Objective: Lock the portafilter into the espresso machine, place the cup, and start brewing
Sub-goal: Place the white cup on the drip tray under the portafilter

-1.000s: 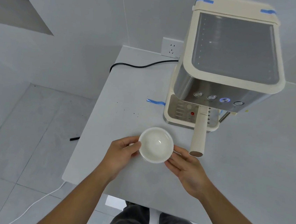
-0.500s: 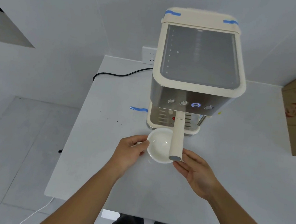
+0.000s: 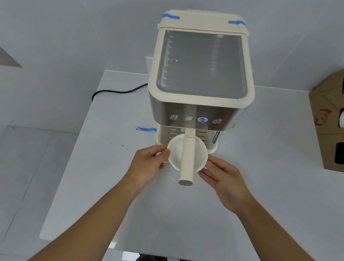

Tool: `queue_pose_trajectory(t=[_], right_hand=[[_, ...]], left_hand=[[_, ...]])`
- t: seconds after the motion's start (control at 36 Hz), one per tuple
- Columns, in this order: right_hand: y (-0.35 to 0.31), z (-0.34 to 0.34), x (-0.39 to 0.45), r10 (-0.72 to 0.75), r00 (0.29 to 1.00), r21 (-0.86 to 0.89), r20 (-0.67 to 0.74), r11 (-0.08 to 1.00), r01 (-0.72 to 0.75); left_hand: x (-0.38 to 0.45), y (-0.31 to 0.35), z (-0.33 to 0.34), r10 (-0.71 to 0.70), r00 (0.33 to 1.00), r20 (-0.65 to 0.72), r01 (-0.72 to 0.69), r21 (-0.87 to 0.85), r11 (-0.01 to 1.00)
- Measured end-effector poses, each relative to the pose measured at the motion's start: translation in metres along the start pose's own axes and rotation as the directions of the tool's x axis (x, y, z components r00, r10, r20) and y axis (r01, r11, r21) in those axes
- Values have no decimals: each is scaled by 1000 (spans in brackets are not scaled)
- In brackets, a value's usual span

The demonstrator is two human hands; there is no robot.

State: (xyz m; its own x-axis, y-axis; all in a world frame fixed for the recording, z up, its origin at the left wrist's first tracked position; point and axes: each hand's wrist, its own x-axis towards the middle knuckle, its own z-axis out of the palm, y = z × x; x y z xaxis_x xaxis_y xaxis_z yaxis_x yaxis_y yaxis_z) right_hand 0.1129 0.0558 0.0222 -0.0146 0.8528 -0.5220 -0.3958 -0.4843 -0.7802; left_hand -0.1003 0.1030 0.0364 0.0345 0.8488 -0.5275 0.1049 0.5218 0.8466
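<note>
A cream and steel espresso machine [image 3: 198, 95] stands at the back of the white table. Its portafilter sits in the group head, with the cream handle [image 3: 187, 159] pointing straight at me. Under that handle is a white cup [image 3: 175, 152], at the front lip of the drip tray [image 3: 212, 149]. My left hand [image 3: 148, 166] pinches the cup's left rim. My right hand [image 3: 223, 178] has its fingertips on the cup's right side. On the front panel one button [image 3: 202, 119] glows blue.
A black power cord [image 3: 115, 91] runs along the table to the left of the machine. A strip of blue tape [image 3: 145, 129] lies by the machine's left foot. An open cardboard box [image 3: 342, 118] with white items stands at the right. The table's near edge [image 3: 154, 252] is below my forearms.
Both hands have pushed the cup away from me, from the open table to under the portafilter handle at the drip tray. My view has shifted to face the machine squarely.
</note>
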Motion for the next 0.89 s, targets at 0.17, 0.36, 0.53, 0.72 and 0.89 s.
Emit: queue_pose_trajectory(t=[0.17, 0.36, 0.53, 0.72, 0.89], right_hand=[[-6, 12, 0, -42, 998, 57, -47, 997, 44], [-11, 24, 5, -64, 992, 106, -113, 991, 76], [-12, 31, 8, -74, 985, 112, -153, 989, 92], [-12, 33, 9, -84, 986, 96, -143, 990, 99], [-10, 32, 11, -83, 990, 114, -117, 989, 97]], left_hand=[[10, 11, 2, 13, 1000, -15, -12, 37, 999], [26, 23, 1, 12, 1000, 23, -12, 30, 999], [36, 30, 2, -4, 999, 47, 4, 7, 1000], [51, 30, 2, -15, 997, 70, 16, -10, 1000], [60, 31, 1, -48, 996, 79, 46, 26, 999]])
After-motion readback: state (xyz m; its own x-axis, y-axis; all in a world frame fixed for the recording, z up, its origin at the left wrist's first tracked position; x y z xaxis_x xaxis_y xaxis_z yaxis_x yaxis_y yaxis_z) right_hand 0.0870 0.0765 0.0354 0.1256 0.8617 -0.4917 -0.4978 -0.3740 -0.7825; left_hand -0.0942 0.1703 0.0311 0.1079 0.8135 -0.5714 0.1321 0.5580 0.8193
